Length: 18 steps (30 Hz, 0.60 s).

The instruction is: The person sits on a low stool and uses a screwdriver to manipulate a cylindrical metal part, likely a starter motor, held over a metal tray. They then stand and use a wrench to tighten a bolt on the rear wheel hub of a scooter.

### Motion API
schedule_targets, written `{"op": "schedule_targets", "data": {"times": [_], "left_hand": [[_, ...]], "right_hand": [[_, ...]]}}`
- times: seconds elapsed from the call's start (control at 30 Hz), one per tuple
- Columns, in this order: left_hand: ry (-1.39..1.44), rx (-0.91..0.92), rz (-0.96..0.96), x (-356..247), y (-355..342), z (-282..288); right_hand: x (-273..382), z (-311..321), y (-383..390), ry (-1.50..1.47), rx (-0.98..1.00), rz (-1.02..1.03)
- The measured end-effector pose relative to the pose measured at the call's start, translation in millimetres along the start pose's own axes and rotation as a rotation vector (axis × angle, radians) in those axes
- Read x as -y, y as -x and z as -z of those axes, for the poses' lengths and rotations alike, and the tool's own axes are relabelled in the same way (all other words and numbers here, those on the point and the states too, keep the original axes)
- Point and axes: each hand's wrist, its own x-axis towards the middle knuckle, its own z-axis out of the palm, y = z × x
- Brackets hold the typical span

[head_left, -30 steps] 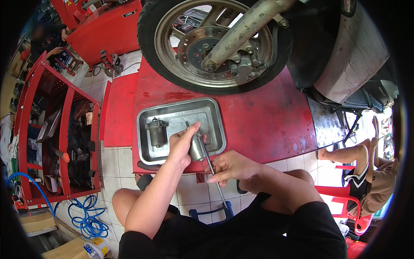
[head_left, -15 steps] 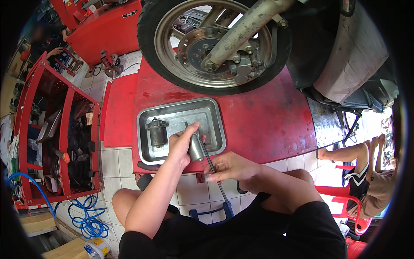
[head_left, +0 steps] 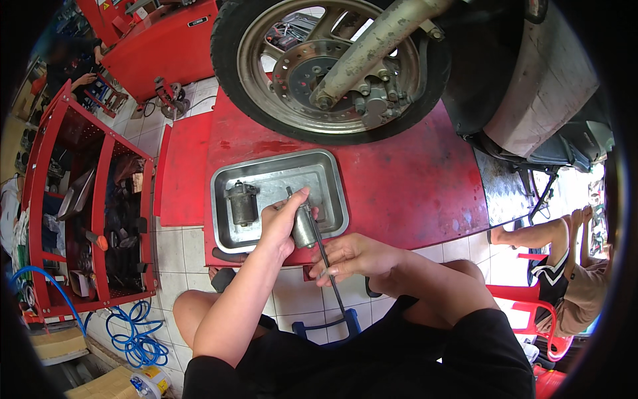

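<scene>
My left hand [head_left: 279, 225] is closed around a silver cylindrical motor [head_left: 304, 230], likely a starter motor, tilted over the near edge of a metal tray [head_left: 334, 174]. A long thin dark metal rod [head_left: 330, 279] runs along the motor's right side, its upper tip showing past my left thumb. The fingers of my right hand [head_left: 352, 256] are bent around the rod below the motor. The rod's lower end meets or overlaps a blue piece [head_left: 325, 326]; I cannot tell if they are joined. In the tray's left half stands a second, darker motor [head_left: 242, 205].
The tray rests on a red platform [head_left: 405, 186], under a motorcycle front wheel [head_left: 229, 86]. A red tool cart [head_left: 100, 219] stands left, with a coiled blue hose [head_left: 136, 336] on the tiles. At right, another person [head_left: 585, 292] is near a red chair [head_left: 525, 302].
The rod's lower part has swung slightly left, and my right hand's fingers have shifted a little on it. My left hand and the motor have barely moved.
</scene>
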Motion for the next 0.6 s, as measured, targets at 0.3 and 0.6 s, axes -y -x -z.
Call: {"op": "schedule_targets", "data": {"times": [0.3,0.6], "left_hand": [[0.000,-0.008,0.009,-1,1,-3],[-0.029,0.004,0.012,1,1,-5]], "right_hand": [[-8,6,-6,0.055,0.001,0.017],[1,8,-2,0.279,0.013,-0.033]]}}
